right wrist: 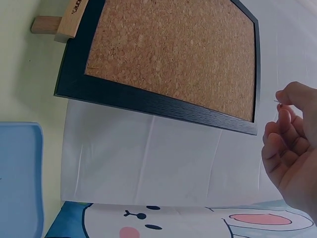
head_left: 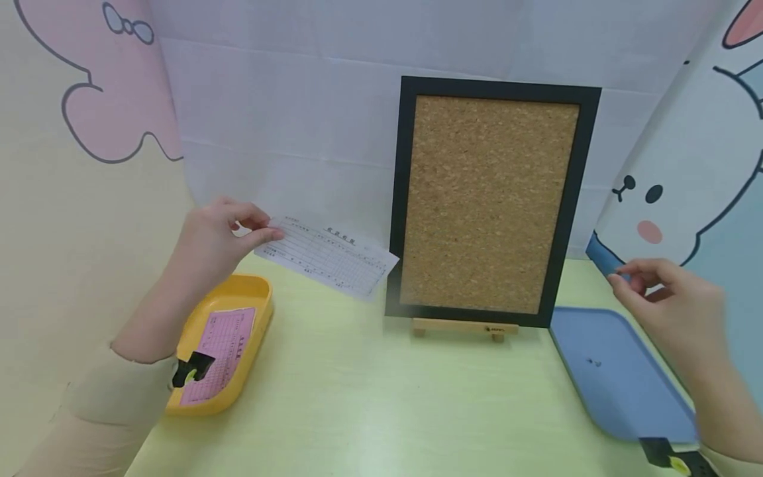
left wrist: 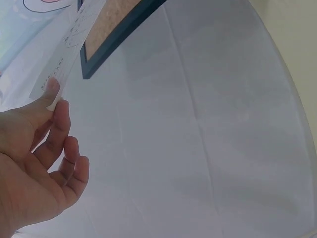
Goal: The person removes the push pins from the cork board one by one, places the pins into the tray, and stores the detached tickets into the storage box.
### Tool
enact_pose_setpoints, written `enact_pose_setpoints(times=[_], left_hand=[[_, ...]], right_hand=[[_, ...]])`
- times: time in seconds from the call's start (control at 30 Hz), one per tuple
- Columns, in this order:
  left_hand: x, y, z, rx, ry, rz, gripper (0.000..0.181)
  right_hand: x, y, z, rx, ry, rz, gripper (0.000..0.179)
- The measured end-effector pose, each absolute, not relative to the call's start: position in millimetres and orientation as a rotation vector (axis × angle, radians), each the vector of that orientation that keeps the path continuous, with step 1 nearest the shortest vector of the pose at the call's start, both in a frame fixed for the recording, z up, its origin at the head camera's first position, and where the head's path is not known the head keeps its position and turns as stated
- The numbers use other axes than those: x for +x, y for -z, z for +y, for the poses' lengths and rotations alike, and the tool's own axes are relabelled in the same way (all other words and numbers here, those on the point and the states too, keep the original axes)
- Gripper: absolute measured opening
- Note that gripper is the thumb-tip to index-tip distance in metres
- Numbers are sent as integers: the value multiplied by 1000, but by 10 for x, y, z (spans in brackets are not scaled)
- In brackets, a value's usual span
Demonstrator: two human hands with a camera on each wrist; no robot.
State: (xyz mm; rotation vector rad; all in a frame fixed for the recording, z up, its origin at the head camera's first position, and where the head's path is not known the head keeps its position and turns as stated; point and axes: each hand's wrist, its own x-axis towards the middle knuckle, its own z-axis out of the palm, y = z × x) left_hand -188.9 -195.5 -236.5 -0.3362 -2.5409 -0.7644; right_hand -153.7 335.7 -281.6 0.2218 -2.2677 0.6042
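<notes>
My left hand (head_left: 213, 235) pinches a white printed paper form (head_left: 336, 260) by its left end, between thumb and forefinger. The form is held up and tilted, and its right corner overlaps the lower left of the corkboard's frame in the head view. The corkboard (head_left: 489, 205) has a black frame and bare cork. To the right of it, my right hand (head_left: 676, 301) is raised above the blue tray (head_left: 632, 397). Its thumb and forefinger pinch a tiny pin (right wrist: 277, 101), whose thin point shows in the right wrist view; the rest is hidden by the fingertips.
A small wooden easel (head_left: 465, 326) supports the corkboard on the pale green table (head_left: 381, 411). At left, a yellow tray (head_left: 266, 318) holds a pink printed form (head_left: 226, 351). Several small dark pins (head_left: 594, 362) lie in the blue tray. White cloth (head_left: 286, 99) hangs behind.
</notes>
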Motion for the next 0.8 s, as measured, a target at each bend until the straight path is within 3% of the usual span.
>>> enact_pose_setpoints(times=[0.8], left_hand=[[-2201, 2318, -2714, -346, 521, -2841, 26]], right_hand=[[-1731, 3107, 3754, 176, -603, -2428, 12]])
